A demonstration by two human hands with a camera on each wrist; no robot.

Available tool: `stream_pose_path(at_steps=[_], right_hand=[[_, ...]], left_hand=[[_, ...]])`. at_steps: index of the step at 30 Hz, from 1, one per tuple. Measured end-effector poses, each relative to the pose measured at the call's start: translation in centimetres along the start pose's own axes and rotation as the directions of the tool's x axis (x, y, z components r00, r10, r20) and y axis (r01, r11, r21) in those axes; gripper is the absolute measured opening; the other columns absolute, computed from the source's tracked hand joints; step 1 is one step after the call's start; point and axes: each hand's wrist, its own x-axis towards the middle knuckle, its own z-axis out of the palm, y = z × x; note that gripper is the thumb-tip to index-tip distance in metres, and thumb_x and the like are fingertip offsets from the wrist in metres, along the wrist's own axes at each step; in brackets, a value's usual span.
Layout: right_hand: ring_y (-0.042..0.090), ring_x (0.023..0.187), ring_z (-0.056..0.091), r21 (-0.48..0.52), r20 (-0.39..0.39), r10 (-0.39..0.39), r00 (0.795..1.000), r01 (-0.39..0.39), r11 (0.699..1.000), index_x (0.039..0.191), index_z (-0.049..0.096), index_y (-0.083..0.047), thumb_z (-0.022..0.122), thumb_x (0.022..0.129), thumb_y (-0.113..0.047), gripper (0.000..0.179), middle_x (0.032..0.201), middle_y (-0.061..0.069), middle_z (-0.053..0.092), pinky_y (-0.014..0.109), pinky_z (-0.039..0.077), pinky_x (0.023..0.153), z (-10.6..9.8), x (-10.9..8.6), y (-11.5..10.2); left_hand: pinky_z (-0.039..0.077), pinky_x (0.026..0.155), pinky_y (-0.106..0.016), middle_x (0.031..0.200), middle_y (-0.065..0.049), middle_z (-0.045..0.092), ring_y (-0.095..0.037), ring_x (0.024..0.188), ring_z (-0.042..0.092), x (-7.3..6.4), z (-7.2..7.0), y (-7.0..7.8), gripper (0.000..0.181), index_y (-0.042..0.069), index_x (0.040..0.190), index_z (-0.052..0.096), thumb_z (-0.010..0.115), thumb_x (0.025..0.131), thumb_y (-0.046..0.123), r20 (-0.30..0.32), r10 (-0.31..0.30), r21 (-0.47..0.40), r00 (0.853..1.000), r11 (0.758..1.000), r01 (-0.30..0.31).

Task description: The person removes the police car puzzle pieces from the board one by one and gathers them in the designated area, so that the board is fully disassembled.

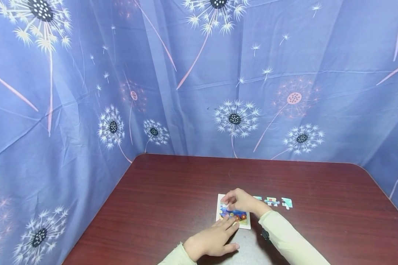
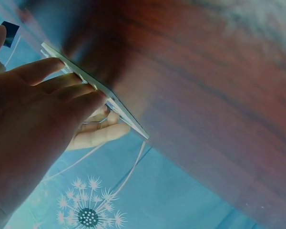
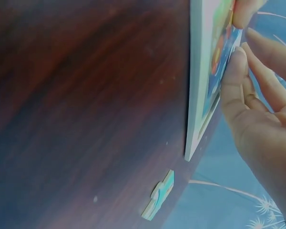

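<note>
A small jigsaw puzzle [image 1: 241, 223] with a white frame and a colourful blue vehicle picture lies on the table. My left hand [image 1: 215, 237] rests flat with outstretched fingers on its near left edge. Over the upper left of the picture, my right hand [image 1: 240, 201] has thumb and fingers bent together, pinching a small puzzle piece that they mostly hide. From the right wrist view, the right hand's [image 3: 257, 105] fingertips are close against the picture, beside the raised frame [image 3: 195, 95].
Right of the puzzle, loose pieces lie in a row: one with a red patch [image 1: 271, 201], a teal corner one [image 1: 287, 202] and one partly behind the right wrist [image 1: 258, 198]. The dark red wooden table [image 1: 159, 191] ends at a blue dandelion-print curtain [image 1: 192, 121].
</note>
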Motion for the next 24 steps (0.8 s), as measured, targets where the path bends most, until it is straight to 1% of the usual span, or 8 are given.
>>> stream_pose_path(at_steps=[6,10,17,21,24], right_hand=[[0.012,0.073,0.056,-0.021,0.006,-0.004,1.0,0.004,1.0,0.099,0.071,0.004,0.068,0.074,0.01,0.026,0.083,0.008,0.061,0.021,0.048,0.067,0.09,0.12,0.01],[0.01,0.072,0.055,-0.012,0.0,-0.01,1.0,0.01,1.0,0.098,0.071,0.003,0.068,0.074,0.011,0.026,0.083,0.009,0.059,0.022,0.047,0.066,0.07,0.16,0.0],[0.009,0.07,0.056,0.035,-0.001,0.001,1.0,-0.001,0.999,0.099,0.07,0.003,0.065,0.075,0.012,0.026,0.077,0.009,0.063,0.022,0.048,0.066,-0.12,0.15,0.0],[0.012,0.07,0.058,0.071,-0.002,0.016,1.0,-0.016,0.997,0.098,0.071,0.003,0.065,0.075,0.012,0.025,0.076,0.012,0.062,0.023,0.049,0.067,-0.19,0.23,-0.04],[0.013,0.072,0.058,0.091,-0.007,0.02,1.0,-0.019,0.996,0.098,0.071,0.002,0.066,0.077,0.009,0.023,0.076,0.013,0.063,0.025,0.05,0.068,-0.25,0.23,0.11]], left_hand=[[0.03,0.113,-0.035,0.155,-0.009,0.031,-0.026,0.142,0.029,0.1,-0.23,-0.03,0.065,0.01,0.148,0.038,0.041,0.099,0.053,-0.002,0.0,-0.001,1.0,1.0,0.0],[0.03,0.113,-0.035,0.154,-0.009,0.032,-0.027,0.141,0.029,0.17,-0.23,-0.08,0.065,0.009,0.148,0.038,0.041,0.099,0.052,-0.003,0.003,-0.007,1.0,1.0,-0.003],[0.029,0.113,-0.036,0.155,-0.01,0.03,-0.026,0.142,0.029,0.24,-0.04,-0.2,0.064,0.009,0.148,0.037,0.04,0.1,0.051,0.0,0.004,-0.007,1.0,1.0,-0.004],[0.03,0.113,-0.036,0.155,-0.01,0.031,-0.026,0.142,0.027,0.18,-0.09,-0.14,0.064,0.009,0.148,0.038,0.04,0.1,0.051,-0.005,0.005,-0.005,1.0,1.0,-0.005],[0.031,0.112,-0.036,0.154,-0.01,0.031,-0.026,0.142,0.027,0.1,-0.19,-0.04,0.063,0.009,0.147,0.039,0.041,0.1,0.05,-0.004,0.007,-0.009,1.0,1.0,-0.007]])
